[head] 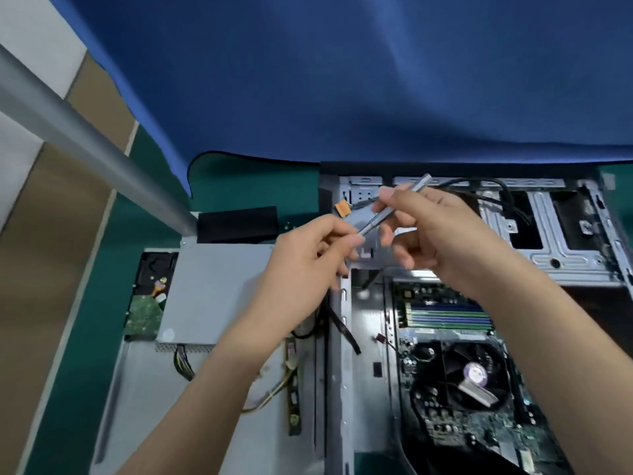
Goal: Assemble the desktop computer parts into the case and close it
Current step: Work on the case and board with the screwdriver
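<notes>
Two hands meet above the open computer case (346, 337): the right hand (442, 234) pinches a slim grey screwdriver (394, 209) slanting toward two o'clock, and the left hand (308, 258) pinches its lower tip. No writing is legible; the purple fan sticker (475, 373) at five o'clock blurs. Whatever sits at the tip stays hidden by fingers.

Soft even light, slight motion blur, edges bowed by wide-angle.

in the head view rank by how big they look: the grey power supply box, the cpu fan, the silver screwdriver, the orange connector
1. grey power supply box
2. cpu fan
3. silver screwdriver, though nearer the camera
4. orange connector
</notes>
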The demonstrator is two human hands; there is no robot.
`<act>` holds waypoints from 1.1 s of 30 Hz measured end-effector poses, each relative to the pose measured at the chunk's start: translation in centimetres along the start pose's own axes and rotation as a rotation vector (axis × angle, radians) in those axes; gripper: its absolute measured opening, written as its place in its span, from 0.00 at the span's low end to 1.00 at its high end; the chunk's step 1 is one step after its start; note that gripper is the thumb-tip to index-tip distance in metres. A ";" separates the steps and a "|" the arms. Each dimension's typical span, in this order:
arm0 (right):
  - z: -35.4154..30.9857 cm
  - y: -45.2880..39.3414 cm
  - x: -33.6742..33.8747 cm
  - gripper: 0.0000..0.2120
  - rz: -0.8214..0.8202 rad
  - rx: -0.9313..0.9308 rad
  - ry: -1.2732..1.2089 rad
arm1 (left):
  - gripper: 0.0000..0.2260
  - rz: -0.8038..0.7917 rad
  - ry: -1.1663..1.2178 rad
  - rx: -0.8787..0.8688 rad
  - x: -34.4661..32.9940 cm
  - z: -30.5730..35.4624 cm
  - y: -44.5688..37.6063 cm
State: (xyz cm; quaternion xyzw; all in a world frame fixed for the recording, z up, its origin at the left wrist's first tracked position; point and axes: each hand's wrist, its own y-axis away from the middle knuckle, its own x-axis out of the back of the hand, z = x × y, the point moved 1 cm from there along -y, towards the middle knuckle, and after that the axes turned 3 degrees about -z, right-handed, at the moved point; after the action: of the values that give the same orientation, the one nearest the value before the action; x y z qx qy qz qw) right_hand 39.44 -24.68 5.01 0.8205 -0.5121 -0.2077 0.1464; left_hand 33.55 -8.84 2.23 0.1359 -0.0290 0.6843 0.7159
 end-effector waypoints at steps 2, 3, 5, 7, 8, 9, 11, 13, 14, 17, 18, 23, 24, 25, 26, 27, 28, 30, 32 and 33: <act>0.4 -1.3 -1.0 0.12 -0.038 0.001 0.067 | 0.10 -0.005 0.029 -0.013 0.8 -0.5 -1.0; 0.6 -2.0 -1.4 0.13 -0.030 0.017 0.078 | 0.09 -0.011 0.025 -0.016 1.3 -0.7 -1.5; 1.1 -3.3 -2.0 0.13 0.039 0.118 0.063 | 0.08 0.006 0.003 -0.013 2.5 -1.4 -2.8; 1.6 -4.3 -2.2 0.11 0.152 0.302 0.128 | 0.09 0.102 -0.059 -0.003 4.3 -2.7 -4.3; 2.0 -4.6 -2.1 0.09 0.224 0.387 0.211 | 0.08 0.153 -0.144 0.005 5.2 -3.5 -5.1; 2.5 -4.9 -1.8 0.08 0.296 0.450 0.301 | 0.07 0.180 -0.275 0.019 6.1 -4.3 -6.0; 3.3 -5.2 -1.3 0.07 0.382 0.504 0.413 | 0.07 0.154 -0.544 0.066 7.7 -6.0 -7.4; 4.1 -5.4 -1.0 0.07 0.395 0.506 0.445 | 0.09 0.063 -0.692 0.126 8.6 -7.9 -8.6; 4.4 -5.6 -0.9 0.07 0.391 0.501 0.448 | 0.09 0.015 -0.756 0.142 8.8 -8.7 -9.1; 4.7 -5.9 -0.9 0.08 0.382 0.484 0.475 | 0.09 -0.110 -0.977 0.113 8.5 -10.1 -10.9; 4.7 -5.9 -0.9 0.08 0.385 0.481 0.498 | 0.09 -0.147 -1.026 0.115 8.3 -10.3 -11.4; 4.5 -5.9 -1.0 0.08 0.410 0.484 0.564 | 0.10 -0.340 -1.155 0.229 7.9 -11.3 -13.1; 4.5 -5.9 -1.0 0.08 0.410 0.480 0.561 | 0.09 -0.344 -1.142 0.237 7.8 -11.4 -13.1; 4.5 -5.9 -1.0 0.08 0.410 0.479 0.561 | 0.08 -0.341 -1.133 0.237 7.7 -11.5 -13.1; 4.5 -6.0 -1.0 0.08 0.412 0.478 0.563 | 0.08 -0.336 -1.127 0.236 7.7 -11.6 -13.1; 4.5 -6.0 -0.9 0.08 0.414 0.479 0.565 | 0.07 -0.332 -1.119 0.239 7.6 -11.6 -13.0; 4.5 -6.0 -0.9 0.08 0.415 0.482 0.565 | 0.07 -0.329 -1.110 0.247 7.6 -11.6 -13.0; 4.5 -6.0 -0.9 0.08 0.415 0.485 0.562 | 0.07 -0.322 -1.086 0.263 7.5 -11.5 -13.1; 4.5 -6.0 -0.9 0.08 0.411 0.487 0.561 | 0.06 -0.316 -1.067 0.271 7.6 -11.5 -13.0; 4.5 -6.1 -0.9 0.08 0.409 0.488 0.561 | 0.06 -0.310 -1.055 0.271 7.6 -11.5 -12.9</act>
State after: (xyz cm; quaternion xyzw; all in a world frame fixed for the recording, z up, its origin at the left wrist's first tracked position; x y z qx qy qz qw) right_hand 41.62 -21.37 -1.49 0.7373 -0.6389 0.1842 0.1196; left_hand 45.14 0.94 -9.08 0.5526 -0.2745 0.4083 0.6727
